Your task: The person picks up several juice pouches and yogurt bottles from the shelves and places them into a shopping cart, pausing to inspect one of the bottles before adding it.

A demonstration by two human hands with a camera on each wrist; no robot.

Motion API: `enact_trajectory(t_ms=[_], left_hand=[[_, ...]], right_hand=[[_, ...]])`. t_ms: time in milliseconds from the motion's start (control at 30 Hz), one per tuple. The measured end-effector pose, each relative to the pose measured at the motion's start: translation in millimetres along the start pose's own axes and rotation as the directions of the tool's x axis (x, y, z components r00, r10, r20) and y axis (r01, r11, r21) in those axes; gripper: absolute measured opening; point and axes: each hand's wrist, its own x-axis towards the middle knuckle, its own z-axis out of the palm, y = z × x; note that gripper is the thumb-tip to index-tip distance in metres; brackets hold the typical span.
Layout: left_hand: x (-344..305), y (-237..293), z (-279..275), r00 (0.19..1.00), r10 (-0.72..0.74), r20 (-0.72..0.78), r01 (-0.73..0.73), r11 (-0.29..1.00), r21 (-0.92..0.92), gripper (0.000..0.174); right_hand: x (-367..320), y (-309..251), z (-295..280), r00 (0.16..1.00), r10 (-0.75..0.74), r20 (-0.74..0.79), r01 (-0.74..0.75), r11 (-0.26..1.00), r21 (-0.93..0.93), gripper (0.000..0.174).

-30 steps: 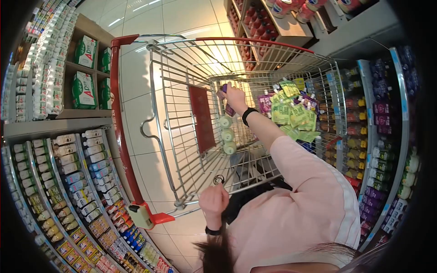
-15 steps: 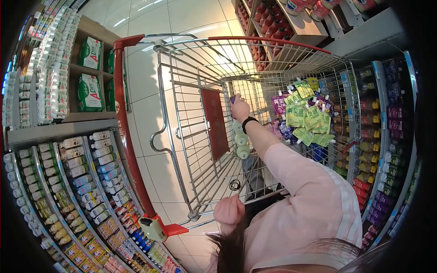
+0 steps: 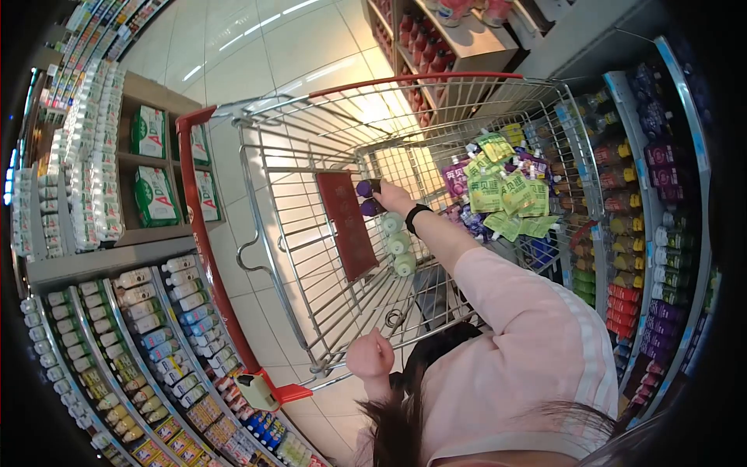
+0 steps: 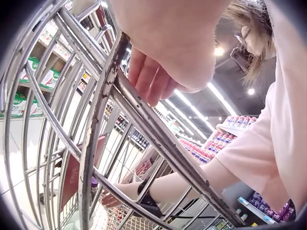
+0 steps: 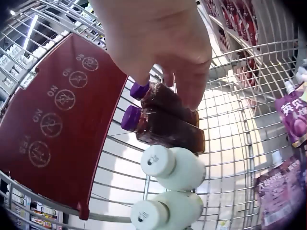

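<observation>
My right hand (image 3: 394, 199) reaches down into the shopping cart, its fingers and thumb around a dark bottle (image 5: 160, 99) with a purple cap. Against it lies a second dark bottle (image 5: 168, 130), also purple-capped. Pale bottles with white caps (image 5: 180, 167) continue the row. In the head view the row runs beside the cart's red panel (image 3: 347, 226), with the pale green bottles (image 3: 398, 244) nearer me. Just over the near rim, my left hand (image 3: 370, 355) hangs with loosely curled fingers and holds nothing. The left wrist view shows its fingers (image 4: 152, 80) close to the metal rim bar.
Green and purple spouted pouches (image 3: 510, 191) fill the cart's far right end. A red handle (image 3: 210, 257) bounds its left side. Bottle shelves (image 3: 148, 327) stand at left, more drink shelves (image 3: 622, 210) at right. A black coiled band (image 3: 394, 317) is on the near cart wires.
My right hand has lowered the purple-capped bottle into line with the other bottles in the cart. The left hand stays near the rim, still loosely curled.
</observation>
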Motion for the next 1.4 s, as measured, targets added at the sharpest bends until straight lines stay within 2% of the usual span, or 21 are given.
enact_trajectory(t_ms=[67, 200, 267, 333, 433, 467, 533, 567, 600, 633, 667, 700, 767, 867, 967, 1067, 1100, 1200, 1233, 1333, 1400], left_hand=[[-1.6, 1.7, 0.3, 1.000, 0.002, -0.001, -0.002, 0.999, 0.047, 0.002], [-10.8, -2.0, 1.9, 1.000, 0.000, -0.031, 0.003, 0.997, 0.081, 0.003], [-13.9, -2.6, 3.9, 0.998, 0.016, -0.066, -0.007, 0.989, 0.146, 0.003], [-12.8, 0.1, 3.8, 0.998, -0.036, -0.055, 0.041, 0.994, 0.105, 0.003], [-22.8, -9.3, 9.2, 0.995, -0.093, -0.028, 0.097, 0.979, 0.180, 0.006], [-23.4, -12.7, 9.7, 0.994, -0.098, -0.039, 0.104, 0.976, 0.190, 0.007], [-16.8, -5.2, 12.4, 0.991, -0.104, -0.085, 0.120, 0.971, 0.209, 0.008], [-10.9, 3.8, 6.8, 0.988, -0.102, -0.116, 0.125, 0.968, 0.217, 0.009], [-5.6, 11.2, 5.4, 0.984, -0.101, -0.149, 0.133, 0.965, 0.224, 0.009], [-9.2, 5.3, 9.2, 0.977, -0.126, -0.170, 0.163, 0.960, 0.228, 0.011], [-8.4, 7.5, 8.2, 0.974, -0.142, -0.177, 0.184, 0.952, 0.244, 0.012], [-6.4, 11.6, 7.2, 0.969, -0.159, -0.189, 0.205, 0.944, 0.259, 0.013], [-5.4, 8.5, 10.1, 0.958, -0.116, -0.263, 0.194, 0.936, 0.294, 0.015], [-7.2, 7.6, 11.3, 0.946, -0.174, -0.273, 0.255, 0.920, 0.297, 0.016], [-7.1, 3.3, 14.2, 0.956, -0.173, -0.238, 0.249, 0.906, 0.342, 0.020], [-7.0, 2.5, 15.0, 0.957, -0.173, -0.234, 0.246, 0.909, 0.337, 0.022], [-6.6, 3.4, 15.1, 0.954, -0.173, -0.245, 0.248, 0.913, 0.323, 0.023], [-5.8, 5.8, 13.1, 0.949, -0.200, -0.242, 0.272, 0.909, 0.315, 0.023], [-5.6, 4.6, 13.5, 0.949, -0.215, -0.230, 0.281, 0.906, 0.316, 0.023], [-5.1, 9.4, 12.3, 0.944, -0.250, -0.216, 0.309, 0.900, 0.307, 0.023], [-1.8, 17.4, 7.7, 0.942, -0.268, -0.202, 0.321, 0.898, 0.303, 0.022]], right_hand=[[-5.4, 29.7, -0.9, 0.990, -0.142, -0.014, 0.141, 0.988, -0.064, 0.039], [-39.4, 97.3, -31.7, 0.982, -0.169, 0.082, 0.177, 0.980, -0.096, 0.039], [-78.0, 119.8, -76.0, 0.982, -0.112, 0.150, 0.124, 0.990, -0.070, 0.041], [-107.9, 157.1, -120.1, 0.976, -0.139, 0.168, 0.130, 0.990, 0.061, 0.040], [-177.8, 189.5, -202.6, 0.976, -0.082, -0.201, 0.112, 0.983, 0.143, 0.038], [-190.6, 211.9, -223.0, 0.914, -0.103, -0.393, 0.155, 0.982, 0.104, 0.037], [-241.6, 243.0, -282.7, 0.706, -0.128, -0.697, 0.195, 0.981, 0.017, 0.037], [-274.4, 245.3, -310.4, 0.582, -0.059, -0.811, 0.163, 0.986, 0.045, 0.037], [-301.7, 256.9, -332.0, 0.390, -0.096, -0.916, 0.052, 0.995, -0.082, 0.038], [-319.4, 279.8, -350.6, 0.320, 0.007, -0.947, -0.022, 1.000, 0.000, 0.037], [-350.9, 279.0, -375.0, 0.237, 0.005, -0.972, -0.035, 0.999, -0.003, 0.039], [-365.4, 300.0, -388.9, 0.098, -0.065, -0.993, -0.191, 0.978, -0.083, 0.041], [-401.5, 316.3, -418.5, -0.016, -0.180, -0.983, -0.415, 0.896, -0.158, 0.046], [-426.2, 339.6, -452.7, 0.044, -0.209, -0.977, -0.508, 0.838, -0.202, 0.049], [-432.0, 348.9, -478.9, 0.184, -0.227, -0.956, -0.588, 0.754, -0.292, 0.051], [-425.2, 353.4, -506.6, 0.220, -0.204, -0.954, -0.632, 0.715, -0.299, 0.050], [-425.0, 354.6, -515.5, 0.233, -0.219, -0.948, -0.532, 0.787, -0.313, 0.050], [-405.7, 383.4, -535.7, 0.268, -0.146, -0.952, -0.468, 0.844, -0.261, 0.050], [-406.3, 384.0, -540.7, 0.322, -0.131, -0.938, -0.422, 0.866, -0.266, 0.055], [-404.3, 383.4, -544.2, 0.386, -0.246, -0.889, -0.391, 0.829, -0.399, 0.062], [-406.1, 381.1, -548.3, 0.461, -0.130, -0.878, -0.383, 0.864, -0.328, 0.068]])
